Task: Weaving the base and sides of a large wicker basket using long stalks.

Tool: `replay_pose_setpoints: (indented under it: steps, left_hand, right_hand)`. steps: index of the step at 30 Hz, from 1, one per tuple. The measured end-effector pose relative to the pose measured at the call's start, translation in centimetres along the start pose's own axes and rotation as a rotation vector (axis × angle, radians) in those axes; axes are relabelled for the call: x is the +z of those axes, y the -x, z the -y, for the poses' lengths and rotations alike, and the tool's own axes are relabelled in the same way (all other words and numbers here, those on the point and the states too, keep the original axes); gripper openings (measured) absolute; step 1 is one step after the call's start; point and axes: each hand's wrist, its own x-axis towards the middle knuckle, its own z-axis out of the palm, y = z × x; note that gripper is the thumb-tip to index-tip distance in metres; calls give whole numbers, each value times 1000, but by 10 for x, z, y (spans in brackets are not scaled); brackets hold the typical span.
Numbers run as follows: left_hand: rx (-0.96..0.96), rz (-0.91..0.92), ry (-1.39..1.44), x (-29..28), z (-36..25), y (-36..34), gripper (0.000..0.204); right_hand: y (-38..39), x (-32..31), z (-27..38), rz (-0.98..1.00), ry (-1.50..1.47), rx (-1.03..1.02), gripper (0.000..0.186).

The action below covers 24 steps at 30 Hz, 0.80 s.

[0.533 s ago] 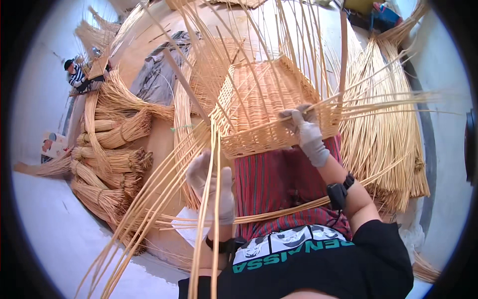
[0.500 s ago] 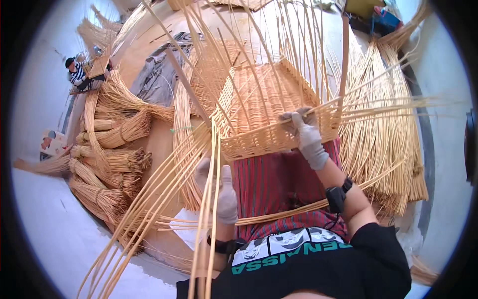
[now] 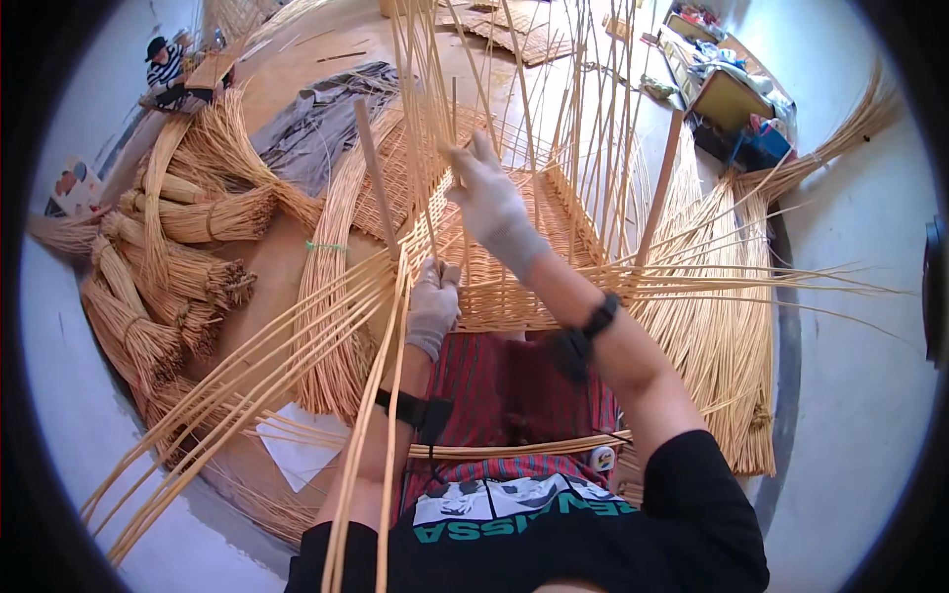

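Observation:
A half-woven rectangular wicker basket (image 3: 494, 301) rests over my lap, long pale canes (image 3: 568, 119) rising from its sides. My left hand (image 3: 433, 308), in a light grey glove, is closed on its near wall by the left corner. Over the basket, my gloved right hand (image 3: 491, 206) is raised with fingers stretched out and apart, close to the upright canes on the left side; whether the fingertips touch a cane is unclear. Wooden posts stand at the near left (image 3: 374, 173) and near right (image 3: 660, 188) corners. Loose weaving canes (image 3: 267, 381) fan out from the left corner.
Cane bundles (image 3: 213, 222) lie stacked on the left, and a large spread of canes (image 3: 727, 356) leans on the right. A grey cloth (image 3: 326, 124) lies beyond. Another person (image 3: 166, 74) sits far left. A cluttered table (image 3: 732, 94) stands at far right.
My right hand has left the near right wall and moved left and up toward the upright canes. My left hand has risen from below the corner to the near wall. The view has shifted.

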Motion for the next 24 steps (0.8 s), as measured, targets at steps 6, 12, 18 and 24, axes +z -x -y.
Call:
replay_pose_setpoints:
  steps: [6, 12, 18, 24]
  left_hand:
    - [21, -111, 78, -11, 1, 7, 21]
    - [62, 104, 80, -18, 3, 1, 29]
    - [-61, -21, 14, -16, 1, -1, 37]
    - [250, -282, 248, 10, -25, 40, 36]
  right_hand:
    - [-14, -19, 57, 176, -596, 610, 73]
    - [155, -14, -20, -554, -1173, 259, 33]
    - [162, -4, 11, -545, -973, 900, 38]
    - [172, -42, -57, -276, -1386, 458, 38]
